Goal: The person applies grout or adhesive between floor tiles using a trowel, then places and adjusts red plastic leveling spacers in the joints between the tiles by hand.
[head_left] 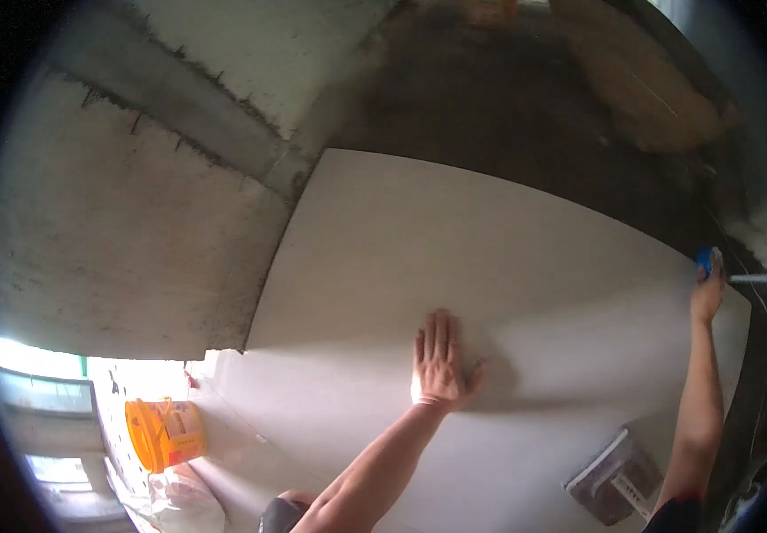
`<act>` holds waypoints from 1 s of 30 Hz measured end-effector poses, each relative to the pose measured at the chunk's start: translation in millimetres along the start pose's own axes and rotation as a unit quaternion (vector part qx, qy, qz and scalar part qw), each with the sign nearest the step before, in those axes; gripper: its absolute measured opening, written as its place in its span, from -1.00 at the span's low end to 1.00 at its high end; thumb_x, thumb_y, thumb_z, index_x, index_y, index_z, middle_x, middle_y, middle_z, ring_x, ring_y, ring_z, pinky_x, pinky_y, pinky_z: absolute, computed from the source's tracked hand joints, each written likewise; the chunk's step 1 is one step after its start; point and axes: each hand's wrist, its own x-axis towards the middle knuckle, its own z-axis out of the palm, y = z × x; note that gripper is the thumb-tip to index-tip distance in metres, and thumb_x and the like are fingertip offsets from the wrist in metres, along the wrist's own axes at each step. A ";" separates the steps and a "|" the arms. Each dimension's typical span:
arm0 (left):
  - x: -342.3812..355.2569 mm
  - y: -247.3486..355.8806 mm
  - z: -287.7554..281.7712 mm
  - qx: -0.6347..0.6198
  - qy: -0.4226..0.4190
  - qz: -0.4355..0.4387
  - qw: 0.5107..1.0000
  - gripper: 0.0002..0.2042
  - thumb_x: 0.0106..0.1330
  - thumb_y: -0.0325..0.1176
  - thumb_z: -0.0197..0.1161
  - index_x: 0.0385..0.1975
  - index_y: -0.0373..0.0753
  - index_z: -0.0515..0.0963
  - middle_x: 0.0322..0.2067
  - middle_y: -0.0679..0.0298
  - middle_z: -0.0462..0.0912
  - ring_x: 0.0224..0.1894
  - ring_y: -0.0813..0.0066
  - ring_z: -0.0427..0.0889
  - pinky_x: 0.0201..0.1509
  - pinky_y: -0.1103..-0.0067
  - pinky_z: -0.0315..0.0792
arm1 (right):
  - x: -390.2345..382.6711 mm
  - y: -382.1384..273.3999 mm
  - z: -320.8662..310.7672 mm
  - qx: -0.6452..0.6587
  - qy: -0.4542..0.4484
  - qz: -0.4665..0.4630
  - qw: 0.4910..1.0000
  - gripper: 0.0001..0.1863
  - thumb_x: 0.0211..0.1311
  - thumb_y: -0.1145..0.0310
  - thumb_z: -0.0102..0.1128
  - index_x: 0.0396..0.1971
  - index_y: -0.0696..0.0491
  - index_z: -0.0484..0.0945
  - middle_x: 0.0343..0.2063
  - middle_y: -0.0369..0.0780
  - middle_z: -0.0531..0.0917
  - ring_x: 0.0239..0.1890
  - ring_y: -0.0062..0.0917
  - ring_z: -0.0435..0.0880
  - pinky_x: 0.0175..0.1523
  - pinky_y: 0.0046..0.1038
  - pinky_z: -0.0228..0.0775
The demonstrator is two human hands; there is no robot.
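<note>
A large, pale, smooth slab (383, 240) spreads across the middle of the view. My left hand (441, 366) lies flat against it, fingers stretched and nothing held. At the slab's far right edge, my right hand (711, 289) is closed around a small blue object (704, 259) with a whitish part. The fingers cover much of that object, so its kind does not show. Below my right forearm is a flat rectangular trowel (613, 480), smeared grey, with a pale handle; neither hand touches it.
Dark, rough wall (490, 115) borders the slab's far edge. Grey concrete (135, 231) adjoins its left side. An orange bucket (166, 433) and a pale sack (183, 502) stand at lower left. A white rod (750, 279) juts out beside my right hand, near loose wires.
</note>
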 end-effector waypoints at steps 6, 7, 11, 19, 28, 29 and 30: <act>-7.6 2.7 -0.2 0.010 -0.043 -0.032 0.999 -0.12 0.19 0.14 0.08 0.35 -0.38 -0.03 0.38 -0.11 -0.08 0.43 -0.08 -0.14 0.42 0.07 -0.20 | -124.6 -203.3 -30.9 0.271 -0.110 -0.375 0.880 -0.64 0.06 0.48 0.19 -0.07 0.04 0.49 -0.01 -0.09 0.55 -0.01 -0.18 0.55 0.06 -0.23 0.45; -8.0 4.7 -0.3 0.013 -0.046 -0.034 0.998 -0.12 0.19 0.15 0.08 0.35 -0.38 -0.03 0.38 -0.11 -0.09 0.43 -0.08 -0.15 0.42 0.07 -0.21 | -138.0 -232.6 -34.3 0.272 -0.137 -0.403 0.863 -0.61 0.03 0.51 0.16 -0.06 -0.01 0.49 0.00 -0.16 0.55 -0.05 -0.19 0.57 0.03 -0.24 0.48; 3.5 18.2 -4.2 0.021 -0.063 -0.020 0.998 -0.12 0.20 0.14 0.07 0.35 -0.38 -0.06 0.38 -0.12 -0.10 0.44 -0.07 -0.15 0.42 0.08 -0.21 | -145.4 -344.6 -27.8 0.289 -0.191 -0.455 0.820 -0.45 -0.07 0.61 0.08 0.03 -0.04 0.43 0.11 -0.16 0.47 0.01 -0.22 0.55 0.04 -0.29 0.49; 6.7 16.0 2.6 -0.006 -0.061 -0.022 0.998 -0.10 0.19 0.16 0.05 0.36 -0.39 -0.07 0.38 -0.12 -0.10 0.44 -0.07 -0.16 0.43 0.07 -0.25 | -208.1 -404.8 -55.5 0.454 -0.206 -0.261 0.827 -0.49 0.11 0.53 0.09 0.13 -0.03 0.39 0.25 -0.13 0.32 0.05 -0.17 0.53 0.09 -0.25 0.46; -4.7 6.8 0.3 -0.029 -0.075 -0.016 0.997 -0.11 0.19 0.13 0.03 0.35 -0.43 -0.08 0.38 -0.16 -0.12 0.44 -0.09 -0.21 0.42 0.04 -0.26 | -286.4 -172.2 -187.7 0.276 -0.243 -0.136 0.920 -0.56 0.34 0.19 0.02 0.03 0.25 0.43 0.03 0.00 0.51 0.12 -0.17 0.46 0.25 -0.24 0.22; -6.4 4.7 1.3 -0.031 -0.065 -0.020 0.997 -0.11 0.20 0.13 0.03 0.34 -0.44 -0.07 0.37 -0.17 -0.12 0.44 -0.09 -0.20 0.42 0.05 -0.26 | -287.4 -147.9 -216.3 0.162 -0.246 -0.092 0.951 -0.53 0.37 0.17 -0.01 0.10 0.21 0.39 0.10 -0.01 0.45 0.16 -0.14 0.42 0.27 -0.23 0.21; -5.4 5.1 1.9 -0.036 -0.053 -0.018 0.998 -0.12 0.22 0.13 0.02 0.34 -0.46 -0.07 0.37 -0.17 -0.12 0.44 -0.09 -0.20 0.43 0.05 -0.26 | -292.9 -119.0 -230.4 0.108 -0.183 0.018 0.977 -0.52 0.39 0.18 -0.02 0.18 0.15 0.34 0.16 -0.02 0.39 0.21 -0.15 0.38 0.30 -0.24 0.17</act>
